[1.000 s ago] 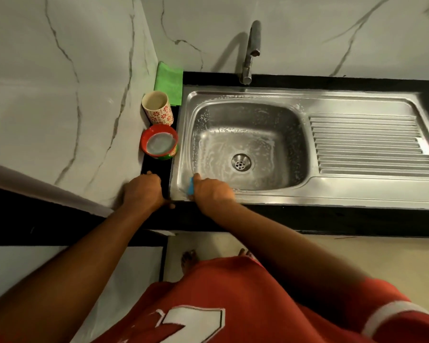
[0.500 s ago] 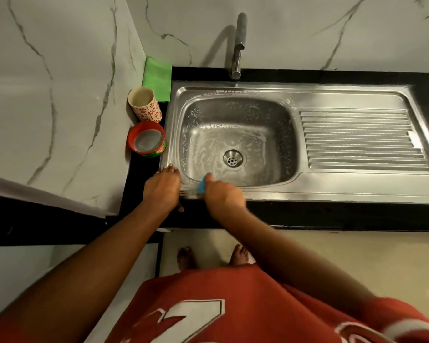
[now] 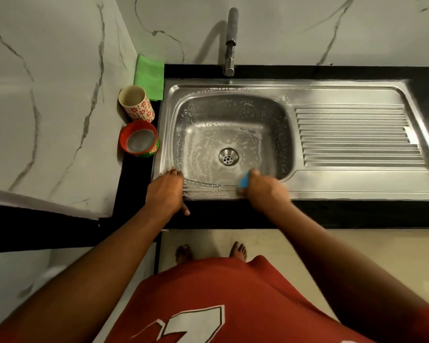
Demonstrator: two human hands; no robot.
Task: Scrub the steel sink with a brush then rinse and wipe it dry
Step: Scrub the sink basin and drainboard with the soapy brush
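Scrubbing step underway: right hand (image 3: 265, 189) grips the small blue brush (image 3: 244, 180) on the soapy steel sink (image 3: 357, 186)'s near rim; left hand (image 3: 166, 191) rests flat, fingers straight, at the near-left corner. Next, probably the right-hand ribbed drainboard (image 3: 354, 137), then rinsing.

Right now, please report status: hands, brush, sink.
Right hand grips blue brush on sink front rim. Left hand braces on rim corner. Basin soapy, not rinsed. Nothing in the way.

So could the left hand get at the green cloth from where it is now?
Probably yes: the left hand rests flat on the sink's near-left rim, holding nothing. The green cloth lies uncovered in the corner, though the cup and red tub line the path.
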